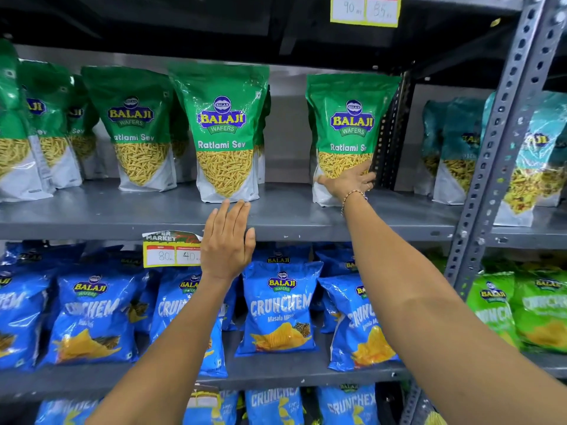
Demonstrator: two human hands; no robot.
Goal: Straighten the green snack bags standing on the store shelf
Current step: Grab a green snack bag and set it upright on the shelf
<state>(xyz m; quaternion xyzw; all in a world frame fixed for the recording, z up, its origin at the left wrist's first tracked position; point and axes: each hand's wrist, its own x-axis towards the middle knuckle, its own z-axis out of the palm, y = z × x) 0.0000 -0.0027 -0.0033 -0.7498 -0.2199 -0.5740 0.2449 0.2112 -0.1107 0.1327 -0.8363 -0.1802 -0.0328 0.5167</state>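
Observation:
Several green Balaji Ratlami Sev bags stand in a row on the grey shelf (291, 216). The rightmost green bag (349, 118) stands upright by the shelf post, and my right hand (349, 180) grips its lower right part, thumb on the front. A gap separates it from the middle green bag (225, 130), which stands near the shelf's front edge. Just below that bag my left hand (228, 240) is held flat with fingers together, fingertips at the shelf's edge, holding nothing. More green bags (135, 124) stand to the left, some leaning.
Blue Crunchem bags (277, 305) fill the shelf below, and a yellow price tag (171, 251) hangs on the shelf edge. A perforated metal upright (503, 127) divides off the right bay, which holds teal bags (460, 148) and light green bags (530, 308).

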